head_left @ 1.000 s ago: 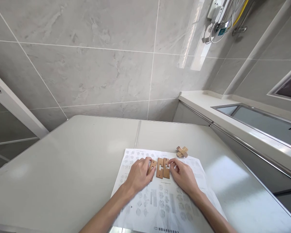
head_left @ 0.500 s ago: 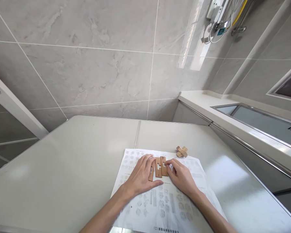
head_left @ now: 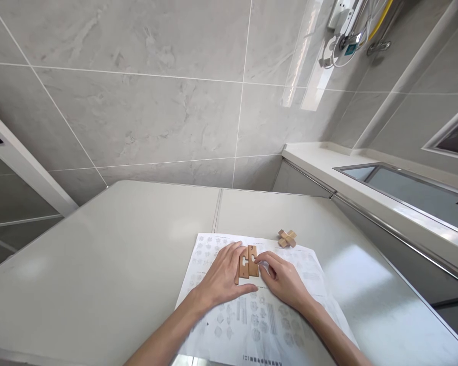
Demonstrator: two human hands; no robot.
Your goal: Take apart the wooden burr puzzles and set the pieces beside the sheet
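Notched wooden pieces (head_left: 249, 267) on paper (head_left: 316, 279), long axes near 12–6, at left hand's (head_left: 222, 274) 2 o'clock, right hand's (head_left: 285, 277) 10; left spread open, right curled touching nearest piece, grip unclear.

The middle wooden piece (head_left: 244, 273) and right wooden piece (head_left: 253, 271) have slid toward the counter's (head_left: 156, 218) left edge with the right hand's grip (head_left: 286, 279); the left hand's grip (head_left: 220, 274) has spread, mostly hiding the left wooden piece (head_left: 236, 279).
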